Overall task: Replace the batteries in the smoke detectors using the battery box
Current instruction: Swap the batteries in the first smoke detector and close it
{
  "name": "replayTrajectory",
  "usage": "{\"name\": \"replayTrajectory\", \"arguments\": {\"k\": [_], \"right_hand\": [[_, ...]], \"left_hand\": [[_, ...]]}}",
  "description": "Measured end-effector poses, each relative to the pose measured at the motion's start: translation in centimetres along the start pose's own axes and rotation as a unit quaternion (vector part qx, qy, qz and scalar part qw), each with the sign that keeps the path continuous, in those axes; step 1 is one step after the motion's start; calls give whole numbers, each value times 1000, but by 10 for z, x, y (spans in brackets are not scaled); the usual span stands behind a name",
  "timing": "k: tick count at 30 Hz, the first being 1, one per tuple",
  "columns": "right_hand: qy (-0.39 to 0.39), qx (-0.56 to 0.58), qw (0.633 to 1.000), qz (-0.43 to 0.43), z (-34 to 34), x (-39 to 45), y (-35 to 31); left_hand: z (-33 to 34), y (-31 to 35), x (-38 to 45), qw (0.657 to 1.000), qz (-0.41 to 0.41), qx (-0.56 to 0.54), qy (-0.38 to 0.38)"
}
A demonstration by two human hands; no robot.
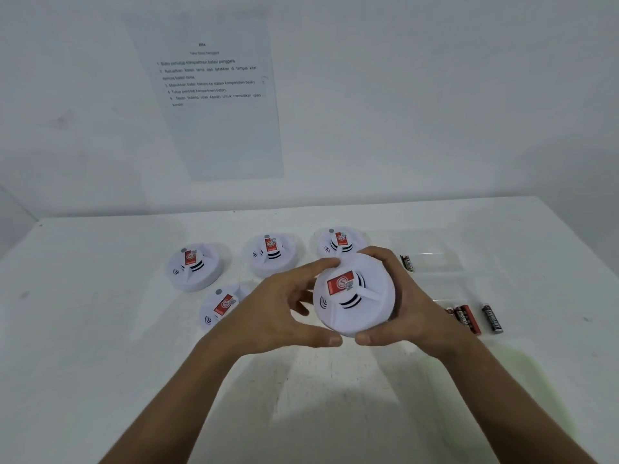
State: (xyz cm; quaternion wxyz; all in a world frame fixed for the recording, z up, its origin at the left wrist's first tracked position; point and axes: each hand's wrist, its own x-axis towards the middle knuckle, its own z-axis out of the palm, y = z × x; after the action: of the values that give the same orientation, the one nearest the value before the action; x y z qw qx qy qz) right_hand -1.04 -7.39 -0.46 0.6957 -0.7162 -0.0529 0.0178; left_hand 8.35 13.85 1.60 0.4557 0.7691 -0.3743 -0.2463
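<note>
From the head camera, both hands hold one white round smoke detector (355, 294) up above the white table (100, 329). The left hand (284, 313) grips its left edge, with the thumb curled under the near rim and the fingertips over the far rim. The right hand (402, 306) wraps around the right side, fingers curled over the top edge and thumb on the near rim, so that the two thumbs almost meet at the front. The held detector faces the camera and carries a red label with a white circular logo and a small code square beside it; the lettering is too small to read.

Four more detectors lie on the table behind and to the left: the far-left one (194, 269), a middle one (271, 256), a back-right one (338, 242) partly hidden by the held detector, and a nearer one (221, 306) just beside the left wrist. Each bears the same red label.

To the right sits a clear plastic battery box (445, 262) with a dark battery (408, 263) at its left end. Nearer, a cluster of red-and-black batteries (464, 318) lies just past the right wrist, and a single battery (492, 318) lies a little to their right. Their brand print is blurred.

On the wall hangs a printed sheet (214, 95) listing five numbered steps. It is partly legible, with words such as "kompartmen bateri" and "Tutup penutup kompartmen bateri".
</note>
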Motion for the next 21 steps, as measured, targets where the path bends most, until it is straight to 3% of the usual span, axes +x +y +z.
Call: {"name": "replayTrajectory", "arguments": {"k": [2, 9, 21], "right_hand": [[8, 2, 1000, -1, 3, 1, 2], [43, -172, 984, -4, -1, 5, 6], [50, -208, 977, -11, 8, 6, 10]], "left_hand": [[-2, -2, 0, 1000, 6, -12, 8], [-10, -7, -4, 997, 4, 70, 36], [-11, -17, -6, 996, -12, 79, 38]]}}
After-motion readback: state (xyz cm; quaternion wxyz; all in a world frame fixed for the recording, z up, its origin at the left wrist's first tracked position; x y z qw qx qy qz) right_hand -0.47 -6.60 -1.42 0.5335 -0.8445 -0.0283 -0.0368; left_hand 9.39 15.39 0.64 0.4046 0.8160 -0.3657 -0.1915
